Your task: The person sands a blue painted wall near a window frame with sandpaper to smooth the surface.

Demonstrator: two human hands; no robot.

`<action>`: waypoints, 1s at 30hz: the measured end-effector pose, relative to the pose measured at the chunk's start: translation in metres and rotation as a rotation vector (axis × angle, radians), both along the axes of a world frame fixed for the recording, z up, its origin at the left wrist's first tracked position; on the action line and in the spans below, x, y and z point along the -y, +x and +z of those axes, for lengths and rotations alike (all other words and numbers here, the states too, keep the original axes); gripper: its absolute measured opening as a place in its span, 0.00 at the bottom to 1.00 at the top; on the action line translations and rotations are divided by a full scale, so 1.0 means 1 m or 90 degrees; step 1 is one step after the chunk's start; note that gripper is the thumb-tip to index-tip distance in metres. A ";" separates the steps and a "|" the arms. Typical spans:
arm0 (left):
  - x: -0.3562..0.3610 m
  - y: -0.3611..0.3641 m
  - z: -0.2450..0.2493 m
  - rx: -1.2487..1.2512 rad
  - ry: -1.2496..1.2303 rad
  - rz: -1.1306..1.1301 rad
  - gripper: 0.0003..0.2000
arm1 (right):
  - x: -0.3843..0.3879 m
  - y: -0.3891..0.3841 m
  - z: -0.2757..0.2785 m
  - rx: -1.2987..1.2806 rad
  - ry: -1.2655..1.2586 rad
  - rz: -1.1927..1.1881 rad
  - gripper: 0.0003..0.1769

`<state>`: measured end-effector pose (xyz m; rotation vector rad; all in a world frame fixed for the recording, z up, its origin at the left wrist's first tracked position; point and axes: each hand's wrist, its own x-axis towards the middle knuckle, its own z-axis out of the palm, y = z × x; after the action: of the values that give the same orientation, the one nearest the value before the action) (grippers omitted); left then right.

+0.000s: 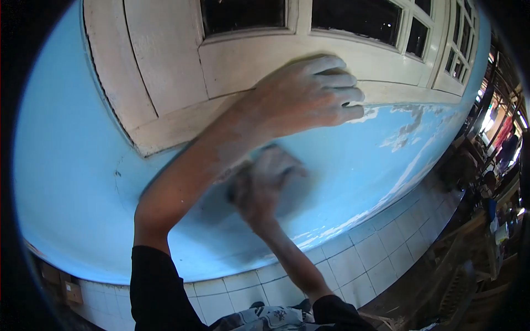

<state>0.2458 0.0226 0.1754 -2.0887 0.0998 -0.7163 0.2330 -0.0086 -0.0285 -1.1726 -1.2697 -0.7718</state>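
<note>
My left hand (314,94) rests on the lower edge of the cream window frame (243,63), fingers apart and slightly bent over the ledge, with nothing visible in it. Pale dust coats its fingers. Below it, my right hand (265,185) is against the blue wall (342,160), smeared by motion. Whether it holds anything cannot be made out. Part of the wall behind my left forearm is hidden. To the right of my hands, the blue paint has peeled into white and grey patches (406,124).
Dark glass panes (356,19) fill the window above. White floor tiles (353,276) run along the foot of the wall. At the right lies a cluttered area with wooden pieces (469,248). A cardboard box (73,292) stands at the lower left.
</note>
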 end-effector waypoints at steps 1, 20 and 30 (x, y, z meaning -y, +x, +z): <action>0.000 0.000 -0.001 -0.001 -0.007 0.004 0.13 | 0.003 -0.012 -0.014 0.078 -0.069 0.076 0.19; -0.001 0.002 -0.010 0.029 0.038 0.011 0.10 | 0.009 0.011 -0.031 0.082 -0.067 0.136 0.24; 0.000 0.001 -0.008 0.044 0.011 -0.022 0.09 | 0.015 0.007 -0.022 0.008 -0.097 0.094 0.28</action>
<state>0.2473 0.0225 0.1679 -2.0481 0.1024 -0.8055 0.2395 -0.0240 -0.0510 -1.1814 -1.4285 -0.5836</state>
